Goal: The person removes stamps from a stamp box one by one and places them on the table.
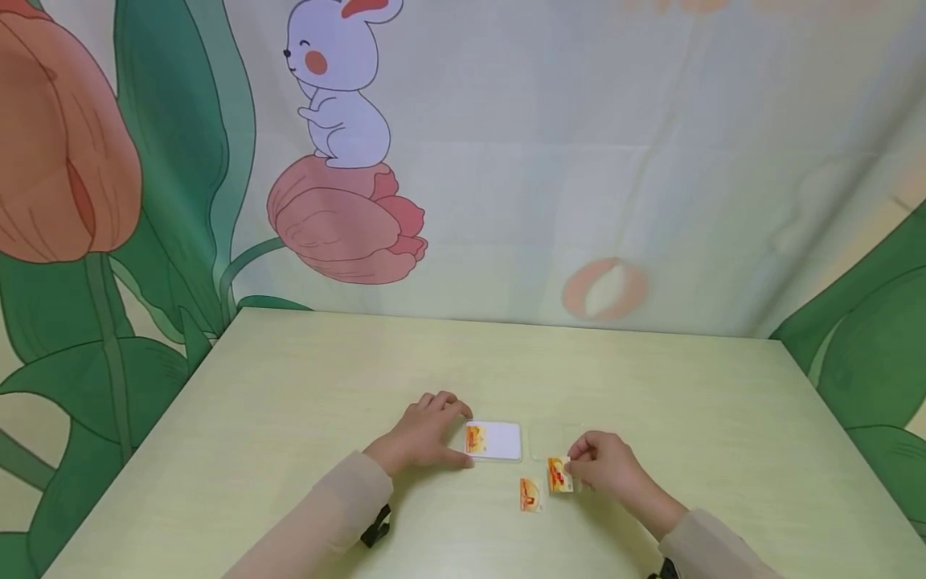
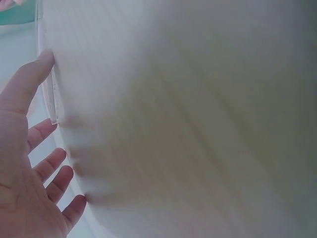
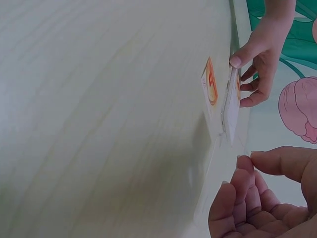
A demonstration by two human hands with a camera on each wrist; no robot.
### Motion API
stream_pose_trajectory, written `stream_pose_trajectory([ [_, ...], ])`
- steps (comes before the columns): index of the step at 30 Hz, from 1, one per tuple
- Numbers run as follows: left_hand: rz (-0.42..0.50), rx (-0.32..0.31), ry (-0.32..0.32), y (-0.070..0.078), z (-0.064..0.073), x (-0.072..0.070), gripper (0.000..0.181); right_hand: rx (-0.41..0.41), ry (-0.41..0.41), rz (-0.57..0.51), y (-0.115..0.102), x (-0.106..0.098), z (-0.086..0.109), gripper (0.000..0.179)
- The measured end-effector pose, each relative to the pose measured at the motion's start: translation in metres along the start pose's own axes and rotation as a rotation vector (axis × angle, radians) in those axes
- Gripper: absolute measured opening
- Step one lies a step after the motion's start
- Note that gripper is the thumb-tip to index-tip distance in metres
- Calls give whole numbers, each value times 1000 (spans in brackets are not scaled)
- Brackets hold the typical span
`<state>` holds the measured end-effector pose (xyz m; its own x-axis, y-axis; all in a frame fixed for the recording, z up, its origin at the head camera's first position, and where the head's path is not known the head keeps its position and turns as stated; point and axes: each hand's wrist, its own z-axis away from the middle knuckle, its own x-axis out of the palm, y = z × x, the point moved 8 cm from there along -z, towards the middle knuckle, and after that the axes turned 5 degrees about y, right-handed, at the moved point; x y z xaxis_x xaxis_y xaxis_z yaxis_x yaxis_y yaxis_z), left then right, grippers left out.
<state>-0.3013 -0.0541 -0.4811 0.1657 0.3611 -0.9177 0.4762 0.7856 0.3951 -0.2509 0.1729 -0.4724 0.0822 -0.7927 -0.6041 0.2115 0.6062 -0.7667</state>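
Note:
A shallow clear-edged case with a white inside lies flat on the table, an orange-and-yellow picture card at its left end. My left hand holds the case at its left end, thumb on the near edge and index finger at the far edge. To the right, my right hand pinches a small orange-and-red picture card by its upper right edge. In the right wrist view thumb and fingertips meet, but that card is hidden. Another picture card lies on the table left of it.
A clear plastic lid or tray rests just right of the case, hard to make out. The pale wooden table extends around the hands. Behind it hangs a cloth printed with a rabbit and tulips.

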Motion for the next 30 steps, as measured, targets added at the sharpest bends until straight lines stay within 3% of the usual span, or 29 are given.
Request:
stream_pose_trajectory([
  [15, -4, 1, 0, -2, 0, 1, 62, 27, -12, 54, 13, 8, 3, 11],
  [30, -3, -4, -2, -2, -1, 2, 62, -27, 2, 100, 8, 11, 11, 12],
])
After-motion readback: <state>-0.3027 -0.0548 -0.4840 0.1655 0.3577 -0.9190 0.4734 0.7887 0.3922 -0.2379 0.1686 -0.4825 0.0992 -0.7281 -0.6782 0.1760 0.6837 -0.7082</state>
